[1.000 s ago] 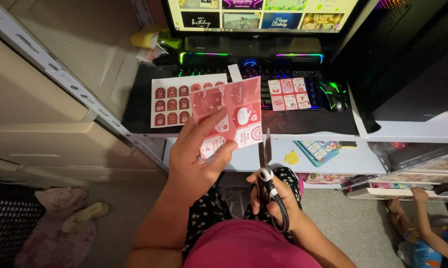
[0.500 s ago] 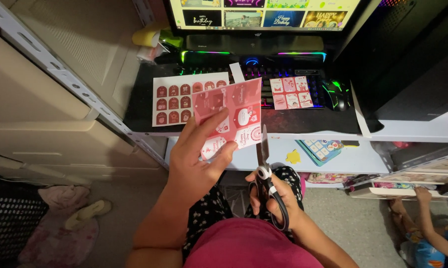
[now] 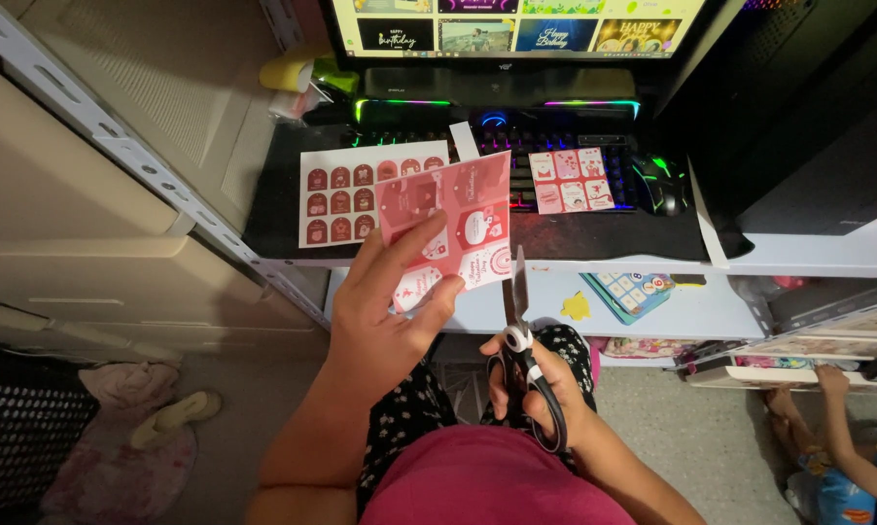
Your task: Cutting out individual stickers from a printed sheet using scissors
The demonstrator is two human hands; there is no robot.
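Dark tabletop (image 3: pixel 594 238) in front of me carries a lit keyboard (image 3: pixel 555 156), a white sheet of dark red tag stickers (image 3: pixel 346 194) and a smaller pink sticker sheet (image 3: pixel 570 180). My left hand (image 3: pixel 385 311) holds a pink printed card sheet of tags (image 3: pixel 448 228) up over the tabletop edge, fingers pinching its lower corner. My right hand (image 3: pixel 541 389) grips black-handled scissors (image 3: pixel 521 340), fingers through the loops, blades nearly shut, tip just beside the card's lower right edge.
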